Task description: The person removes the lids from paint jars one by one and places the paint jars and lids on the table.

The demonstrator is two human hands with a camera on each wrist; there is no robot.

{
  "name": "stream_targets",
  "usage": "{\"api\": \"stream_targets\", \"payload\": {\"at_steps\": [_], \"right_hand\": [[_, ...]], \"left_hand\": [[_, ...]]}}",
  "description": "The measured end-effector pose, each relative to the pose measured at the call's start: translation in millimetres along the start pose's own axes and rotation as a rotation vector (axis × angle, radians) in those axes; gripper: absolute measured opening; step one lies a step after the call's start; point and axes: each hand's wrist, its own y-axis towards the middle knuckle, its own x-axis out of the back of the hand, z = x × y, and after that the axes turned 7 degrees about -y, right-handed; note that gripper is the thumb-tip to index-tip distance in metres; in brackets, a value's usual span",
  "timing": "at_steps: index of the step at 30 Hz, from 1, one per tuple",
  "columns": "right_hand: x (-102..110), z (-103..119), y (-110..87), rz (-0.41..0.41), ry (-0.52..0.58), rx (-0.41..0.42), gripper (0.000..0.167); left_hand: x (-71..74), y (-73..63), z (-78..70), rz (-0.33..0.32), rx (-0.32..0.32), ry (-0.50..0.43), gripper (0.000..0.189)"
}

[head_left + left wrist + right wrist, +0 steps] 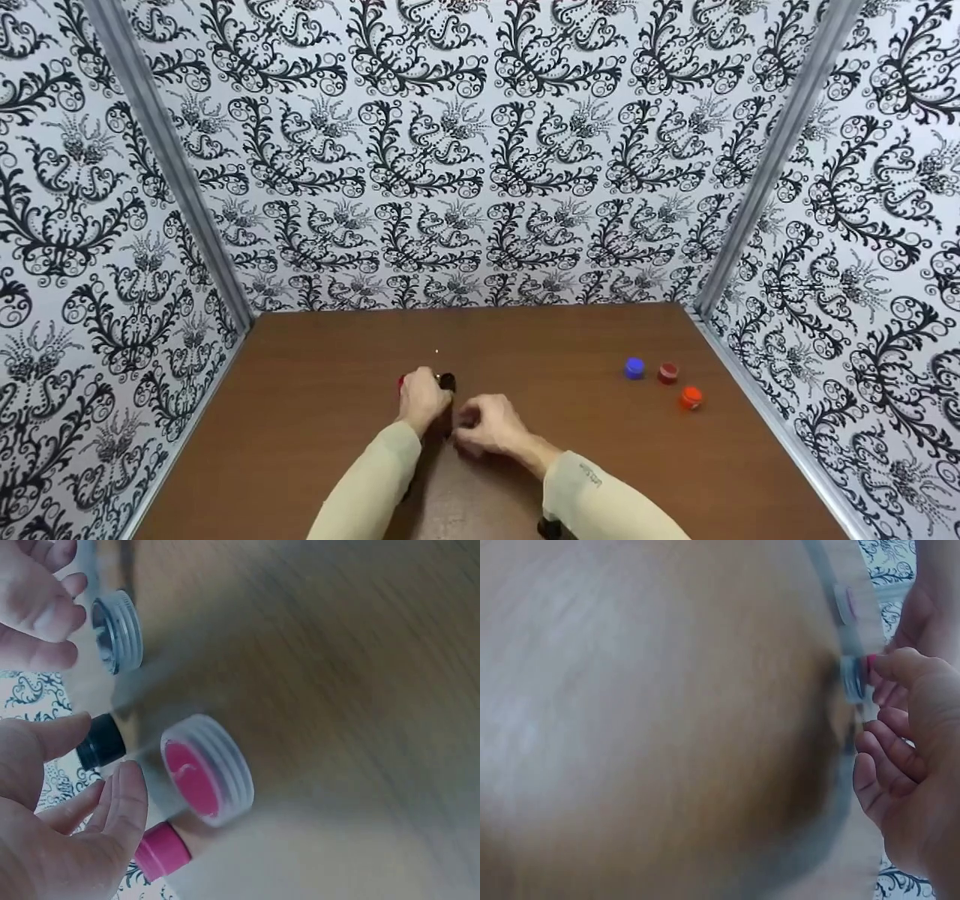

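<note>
Pink jar (235, 774) stands upright on the table (585, 352); it is wider than tall, so its long axis is level, and its open mouth points up. Dark jar (129, 634) stands near it, same way. Left hand (424, 397) has the black cap (103, 742) between thumb and fingers; if they pinch it, I cannot tell. Pink cap (163, 851) is near this hand. Right hand (491, 424), fingers loosely bent, is just beside the dark jar.

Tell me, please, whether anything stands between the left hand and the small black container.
Nothing visible does: in the left wrist view, the small black container appears right beside the left hand, with the pink container off to one side.
</note>
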Motion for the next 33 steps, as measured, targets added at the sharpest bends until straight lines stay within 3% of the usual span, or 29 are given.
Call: {"api": "stream_targets", "payload": {"at_steps": [7,12,21,27,33], "right_hand": [[23,-11,0.4,-0.052,-0.012,0.018,0.025],[38,-20,-3.7,-0.062,-0.003,0.001,0.026],[54,-41,-11.6,-0.165,0.022,-0.03,0.022],[66,-61,-17.4,-0.27,0.067,-0.127,0.021],[74,-82,-28.5,-0.35,0.048,-0.219,0.025]], "left_hand": [[16.0,-3.6,-1.7,0.039,-0.03,0.013,0.024],[20.8,-6.4,-10.5,0.054,-0.113,0.036,0.03],[15.3,-20.3,-30.0,0.085,-0.233,-0.01,0.035],[8.9,-31.0,-42.3,0.136,-0.293,-0.039,0.039],[2.2,-40.9,-49.3,0.189,-0.297,-0.094,0.039]]}}
